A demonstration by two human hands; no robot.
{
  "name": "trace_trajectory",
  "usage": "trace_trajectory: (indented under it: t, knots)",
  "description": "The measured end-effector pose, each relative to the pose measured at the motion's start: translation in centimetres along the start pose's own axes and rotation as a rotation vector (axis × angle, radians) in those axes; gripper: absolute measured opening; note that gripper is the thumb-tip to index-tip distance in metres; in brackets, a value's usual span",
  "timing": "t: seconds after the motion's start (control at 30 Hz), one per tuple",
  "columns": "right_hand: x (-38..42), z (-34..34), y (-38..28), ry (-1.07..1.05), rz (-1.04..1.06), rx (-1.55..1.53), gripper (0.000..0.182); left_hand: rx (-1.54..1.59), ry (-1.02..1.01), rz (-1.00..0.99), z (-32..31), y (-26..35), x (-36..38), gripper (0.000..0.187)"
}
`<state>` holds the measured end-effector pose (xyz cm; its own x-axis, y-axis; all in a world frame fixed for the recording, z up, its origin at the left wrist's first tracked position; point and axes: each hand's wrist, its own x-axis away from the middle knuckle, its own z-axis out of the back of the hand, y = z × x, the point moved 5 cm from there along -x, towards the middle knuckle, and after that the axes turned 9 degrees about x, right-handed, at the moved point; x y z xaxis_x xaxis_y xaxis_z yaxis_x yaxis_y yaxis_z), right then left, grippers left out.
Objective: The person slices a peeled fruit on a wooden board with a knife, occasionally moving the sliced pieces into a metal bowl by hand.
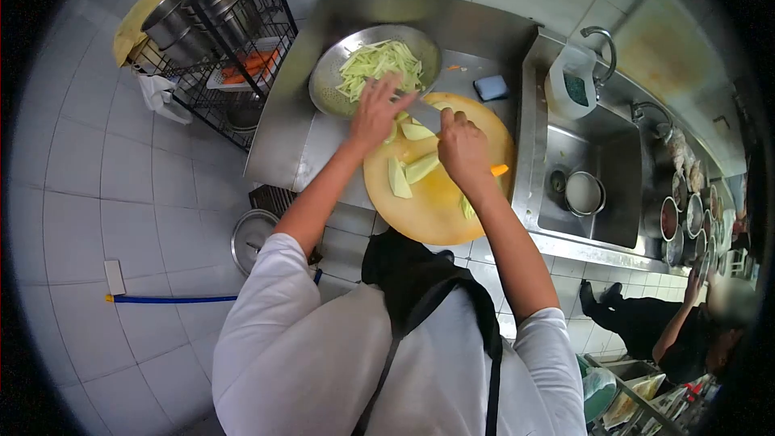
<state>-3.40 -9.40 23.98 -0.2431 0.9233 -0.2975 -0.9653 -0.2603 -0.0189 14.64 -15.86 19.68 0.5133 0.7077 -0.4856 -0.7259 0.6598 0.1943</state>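
My left hand (374,117) is open, fingers apart, over the near rim of a metal colander (326,73). Pale green shredded vegetable strips (383,64) lie heaped in the colander, just beyond my fingertips. My right hand (462,145) is closed around a knife, its handle hidden in my fist. The knife's blade (425,115) points left above a round yellow cutting board (440,210). Thick pale green vegetable pieces (410,171) lie on the board between my arms. An orange object (499,169) shows beside my right wrist; I cannot make out what it is.
A blue sponge (491,88) lies on the steel counter. To the right is a sink (593,210) with a bowl (584,193) in it. On the left stands a wire rack (242,73) with pots and carrots. Another person (646,327) is at far right.
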Motion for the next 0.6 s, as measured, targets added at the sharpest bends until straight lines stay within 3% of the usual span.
trace_trajectory:
  t: [0.1, 0.23, 0.33, 0.37, 0.43, 0.5, 0.57, 0.6]
  knots:
    - [3.5, 2.0, 2.4, 0.047, -0.044, -0.023, 0.023, -0.096, 0.019, 0.134, 0.0, -5.7, -0.1, 0.063]
    - [12.6, 1.7, 7.2, -0.068, -0.363, -0.279, 0.022, -0.177, 0.213, 0.229, 0.4, -8.4, 0.3, 0.049]
    - [21.5, -0.3, 9.0, -0.179, -0.656, -0.381, 0.021, 0.125, 0.244, 0.351, -0.1, -2.7, 1.1, 0.041]
    - [24.4, -1.6, 9.1, -0.195, -0.718, -0.363, 0.02, 0.119, 0.251, 0.305, -1.8, 0.1, 2.1, 0.029]
    - [28.5, -3.4, 8.9, -0.207, -0.772, -0.33, 0.018, 0.311, -0.169, 0.633, -6.1, 6.2, 4.6, 0.026]
    - [30.4, -4.2, 8.2, -0.23, -0.755, -0.254, 0.017, 0.385, -0.144, 0.34, -8.9, 12.3, 7.5, 0.032]
    - [30.3, -4.1, 7.3, -0.264, -0.722, -0.136, 0.015, 0.408, -0.254, 0.309, -10.5, 17.3, 8.9, 0.042]
    - [29.8, -3.8, 6.7, -0.275, -0.713, -0.063, 0.014, 0.424, -0.349, 0.387, -11.6, 18.5, 9.2, 0.047]
